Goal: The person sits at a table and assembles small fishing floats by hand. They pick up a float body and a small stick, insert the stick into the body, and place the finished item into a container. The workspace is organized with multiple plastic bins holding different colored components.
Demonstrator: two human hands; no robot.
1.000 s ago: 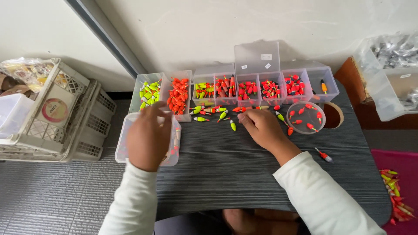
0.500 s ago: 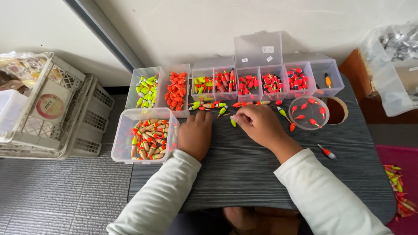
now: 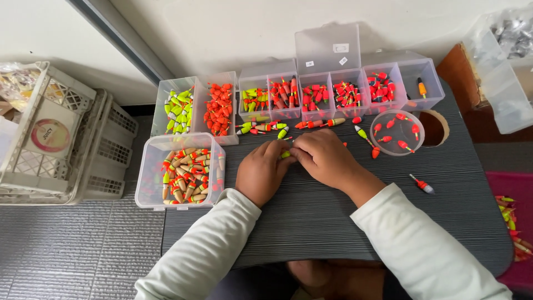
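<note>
My left hand point(image 3: 261, 171) and my right hand point(image 3: 323, 158) meet at the middle of a dark grey table point(image 3: 333, 222), fingertips together on a small yellow-green fishing float point(image 3: 285, 155). More loose floats point(image 3: 277, 129) lie on the table just beyond my fingers. A clear square tub of tan and orange floats point(image 3: 183, 172) stands left of my left hand. Behind it stands a row of clear sorting boxes point(image 3: 311, 91) with orange, red and yellow-green floats. A round clear lid point(image 3: 397, 132) with a few red floats sits right of my right hand.
White plastic crates point(image 3: 61, 150) stand on the floor at the left. A single float point(image 3: 422, 184) lies on the table at the right, near a round hole point(image 3: 436, 128). A clear bin point(image 3: 502, 83) and a pink tray with floats point(image 3: 513, 228) are at the far right.
My left hand left the square tub, which now shows its floats, and moved right to join my right hand on a small float.
</note>
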